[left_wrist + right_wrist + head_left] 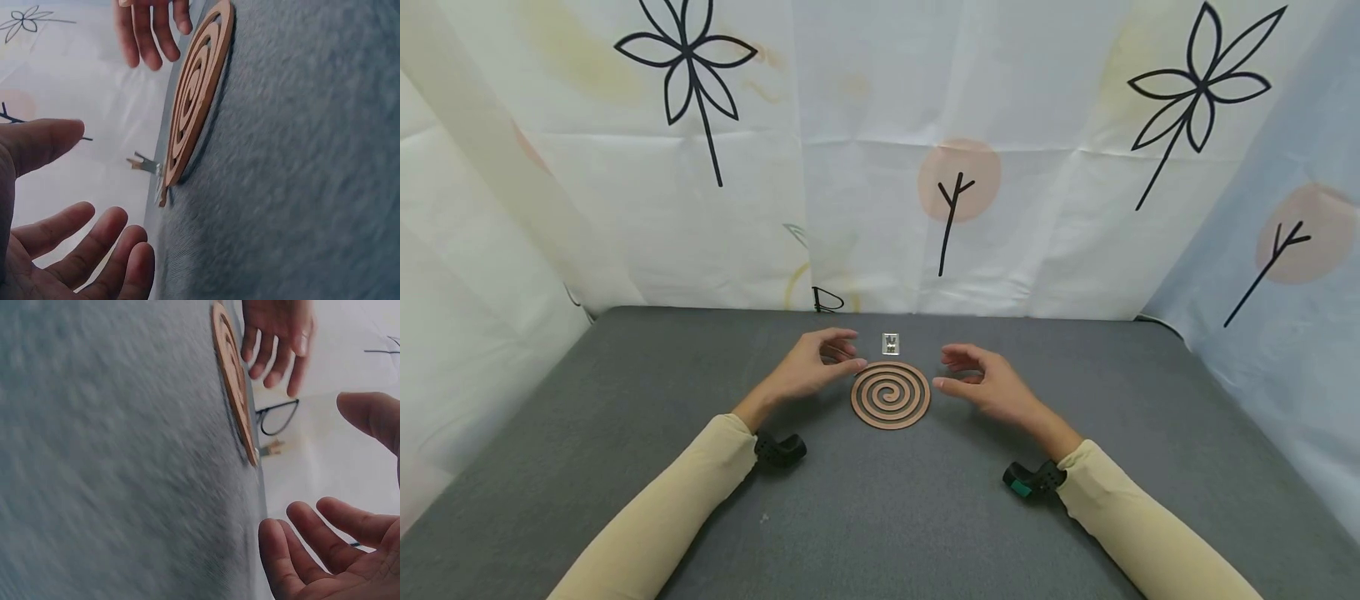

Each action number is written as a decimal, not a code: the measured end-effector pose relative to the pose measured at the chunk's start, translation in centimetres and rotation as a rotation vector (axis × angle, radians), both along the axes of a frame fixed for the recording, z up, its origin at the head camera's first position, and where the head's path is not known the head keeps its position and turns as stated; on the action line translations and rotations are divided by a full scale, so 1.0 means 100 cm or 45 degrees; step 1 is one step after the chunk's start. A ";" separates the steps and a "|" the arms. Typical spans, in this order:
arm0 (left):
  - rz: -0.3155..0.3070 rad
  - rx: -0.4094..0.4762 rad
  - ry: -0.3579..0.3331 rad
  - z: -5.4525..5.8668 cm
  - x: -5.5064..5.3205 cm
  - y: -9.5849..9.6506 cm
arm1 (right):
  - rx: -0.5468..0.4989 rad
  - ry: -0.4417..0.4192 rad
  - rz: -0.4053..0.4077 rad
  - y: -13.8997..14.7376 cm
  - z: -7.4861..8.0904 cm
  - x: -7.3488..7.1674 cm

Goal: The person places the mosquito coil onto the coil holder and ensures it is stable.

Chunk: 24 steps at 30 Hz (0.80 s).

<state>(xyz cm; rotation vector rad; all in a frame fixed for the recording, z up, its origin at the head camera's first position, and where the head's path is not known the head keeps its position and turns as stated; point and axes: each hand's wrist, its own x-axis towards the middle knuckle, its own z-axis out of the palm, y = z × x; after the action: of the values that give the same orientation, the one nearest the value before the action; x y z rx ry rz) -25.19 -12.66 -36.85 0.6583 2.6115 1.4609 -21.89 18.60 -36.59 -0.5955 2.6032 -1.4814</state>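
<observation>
A flat brown spiral, which looks like a mosquito coil (891,396), lies on the grey table. Just behind it is a small metal coil stand (891,344), whose bent-up prong (144,164) sticks out in the left wrist view. My left hand (820,362) hovers left of the coil, thumb near its upper left edge, fingers loosely bent. On the other side, my right hand (992,383) hovers with thumb and fingers spread apart, a little off the coil's rim. Both palms face inward, and neither hand holds anything.
A grey cloth-covered table (880,517) spreads around the coil. Behind it hangs a pale curtain (865,100) with leaf and tree prints, and similar cloth hangs at both sides. Black wrist bands (780,451) sit at the cuffs of the cream sleeves.
</observation>
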 end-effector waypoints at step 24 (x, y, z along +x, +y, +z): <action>-0.048 -0.038 -0.073 -0.014 0.003 0.008 | 0.128 0.063 0.070 -0.015 -0.019 0.008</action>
<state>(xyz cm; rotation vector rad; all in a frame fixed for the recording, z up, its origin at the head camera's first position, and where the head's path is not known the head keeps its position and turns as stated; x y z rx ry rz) -24.89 -11.86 -38.30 0.6483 2.5583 1.4065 -21.10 17.13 -38.44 -0.6957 2.6562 -1.3280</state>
